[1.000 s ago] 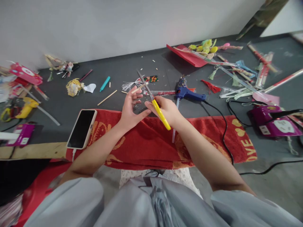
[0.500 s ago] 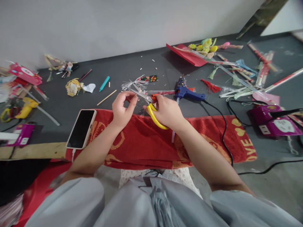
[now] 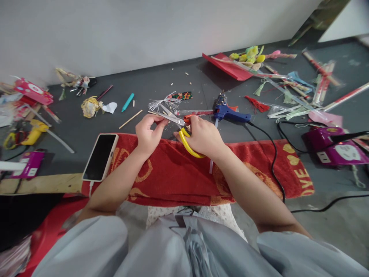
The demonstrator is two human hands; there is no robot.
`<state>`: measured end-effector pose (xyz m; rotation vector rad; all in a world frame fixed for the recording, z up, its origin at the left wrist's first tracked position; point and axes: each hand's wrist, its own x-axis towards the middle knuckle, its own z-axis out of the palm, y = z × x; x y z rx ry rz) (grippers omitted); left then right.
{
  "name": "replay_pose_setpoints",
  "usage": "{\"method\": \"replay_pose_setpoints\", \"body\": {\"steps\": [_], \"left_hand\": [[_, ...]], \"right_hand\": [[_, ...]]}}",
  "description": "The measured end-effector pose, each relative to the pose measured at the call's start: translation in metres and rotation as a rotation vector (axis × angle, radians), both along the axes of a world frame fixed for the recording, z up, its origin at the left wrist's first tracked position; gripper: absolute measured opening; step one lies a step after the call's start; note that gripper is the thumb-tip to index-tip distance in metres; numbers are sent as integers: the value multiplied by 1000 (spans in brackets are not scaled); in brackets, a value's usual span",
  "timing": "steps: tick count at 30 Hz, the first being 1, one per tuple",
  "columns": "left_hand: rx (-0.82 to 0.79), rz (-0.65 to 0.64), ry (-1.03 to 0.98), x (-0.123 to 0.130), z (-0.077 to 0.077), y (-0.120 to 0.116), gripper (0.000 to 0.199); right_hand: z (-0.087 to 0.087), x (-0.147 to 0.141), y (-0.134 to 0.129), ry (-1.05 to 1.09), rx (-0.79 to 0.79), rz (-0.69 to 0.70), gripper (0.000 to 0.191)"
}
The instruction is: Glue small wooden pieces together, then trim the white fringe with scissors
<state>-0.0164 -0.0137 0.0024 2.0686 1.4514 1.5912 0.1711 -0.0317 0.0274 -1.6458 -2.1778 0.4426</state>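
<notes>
My right hand (image 3: 203,134) grips a pair of scissors (image 3: 187,144) with yellow and orange handles. Their blades are parted and point left, over my left hand's fingertips. My left hand (image 3: 150,130) is closed in a pinch, thumb against fingers, at the blades. A thin pale stick seems to be held there, mostly hidden by the fingers. Just beyond the blades lie a bunch of white strands (image 3: 163,103) and a patterned strip (image 3: 184,95). To the right of the scissors rests a blue glue gun (image 3: 232,114).
A red towel (image 3: 173,173) covers the table's front edge, with a phone (image 3: 100,157) on its left end. Leftward lie a wooden stick (image 3: 130,119) and a teal marker (image 3: 127,102). A red tassel (image 3: 257,104) and a purple power socket (image 3: 336,146) with black cords are on the right.
The scissor blades have shifted slightly, the lower one now lying across my left fingertips. Both hands stay almost in place, the left a little further left.
</notes>
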Motion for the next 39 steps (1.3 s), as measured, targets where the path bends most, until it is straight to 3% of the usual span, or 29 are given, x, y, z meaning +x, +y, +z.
{"method": "replay_pose_setpoints", "body": {"steps": [14,32,39], "left_hand": [[-101,-117,21,2,13,-8,25],[81,-99,-7,4,4,-5,8],[125,-65,18,5,8,-7,4]], "right_hand": [[1,1,1,35,26,58,60],[3,1,0,71,-41,81,58],[4,0,-1,7,-25,46,47]]}}
